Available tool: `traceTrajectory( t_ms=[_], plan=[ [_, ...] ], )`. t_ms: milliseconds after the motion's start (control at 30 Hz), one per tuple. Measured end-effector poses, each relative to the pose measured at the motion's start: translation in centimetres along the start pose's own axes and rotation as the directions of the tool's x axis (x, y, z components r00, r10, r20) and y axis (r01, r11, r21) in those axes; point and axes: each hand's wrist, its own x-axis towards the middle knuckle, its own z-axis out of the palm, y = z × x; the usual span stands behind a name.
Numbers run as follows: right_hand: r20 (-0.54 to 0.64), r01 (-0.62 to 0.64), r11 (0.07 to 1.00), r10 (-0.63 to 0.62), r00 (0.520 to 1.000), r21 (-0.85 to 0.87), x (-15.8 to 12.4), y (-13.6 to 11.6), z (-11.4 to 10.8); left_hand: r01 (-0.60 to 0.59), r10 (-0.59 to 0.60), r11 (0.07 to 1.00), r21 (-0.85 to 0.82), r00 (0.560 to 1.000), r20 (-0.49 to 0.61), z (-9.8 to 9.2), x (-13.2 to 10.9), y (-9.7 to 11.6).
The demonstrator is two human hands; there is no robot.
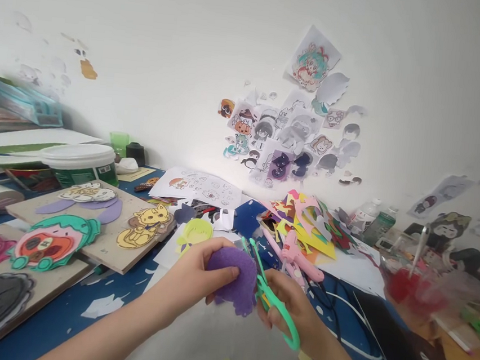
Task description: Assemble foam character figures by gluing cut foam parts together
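Observation:
My left hand (213,268) grips a purple felt piece (233,273), the thumb pressed on its face and the fingers behind it. The piece has a rounded top and an uneven lower edge. In my right hand (283,306) is a pair of green-handled scissors (264,287), with the blades pointing up and away and parted at the tips. They are close to the right edge of the purple piece; whether they touch it I cannot tell. Behind my left hand lies a yellow-green cut-out figure (197,232) on white paper.
A pink glue gun (296,256) and colourful scraps (312,226) lie beyond my right hand, with a white cable (358,316) nearby. Boards with felt characters (144,227) stand left. A white-lidded tub (82,162) is behind them. A cup of red liquid (402,283) stands right.

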Motion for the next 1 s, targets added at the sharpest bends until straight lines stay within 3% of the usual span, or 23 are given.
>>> traceTrajectory(
  t_ms=[167,367,733,1000],
  plan=[
    [0.010,-0.030,0.999,0.030,0.999,0.018,0.0,0.4,-0.1,-0.018,0.018,1.000,-0.010,0.999,-0.045,0.2,-0.1,0.1],
    [0.002,-0.050,0.997,0.050,0.999,0.054,-0.1,1.5,-0.2,0.003,-0.003,1.000,-0.010,1.000,0.014,-0.1,-0.1,0.1],
    [-0.064,-0.104,0.993,0.108,0.992,0.062,0.1,1.9,-0.1,-0.004,0.004,1.000,-0.009,1.000,-0.016,-0.3,0.0,0.1],
    [-0.094,0.022,0.994,-0.012,0.995,0.103,0.4,1.7,-0.3,-0.026,0.027,0.994,-0.108,1.000,0.011,-0.5,0.1,0.0]
  ],
)
